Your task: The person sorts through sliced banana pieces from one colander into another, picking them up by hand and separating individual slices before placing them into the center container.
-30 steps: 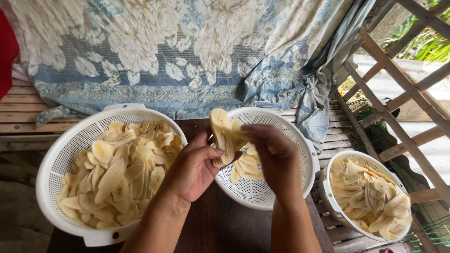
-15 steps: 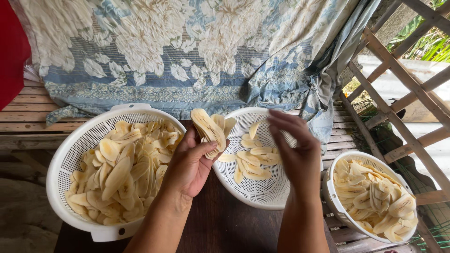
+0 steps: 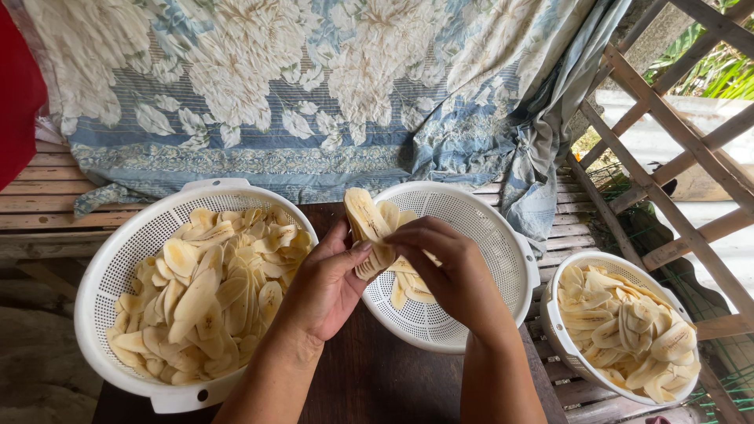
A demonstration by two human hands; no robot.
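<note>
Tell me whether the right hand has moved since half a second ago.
Yes. The right hand moved left across the middle colander, onto the stack of banana slices.

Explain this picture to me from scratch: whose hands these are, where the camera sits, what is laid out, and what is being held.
There is no machine here. A person wears a camera on the head, so the one view looks down at their own two bare hands. The left hand holds a stack of pale banana slices in its grip, above the edge of the middle colander. The right hand pinches at that stack with its fingertips. The middle colander holds only a few slices. A left colander is heaped with slices, and a smaller right colander is also full. They stand on a dark wooden table and slatted bench, with a blue flowered cloth draped behind.
</note>
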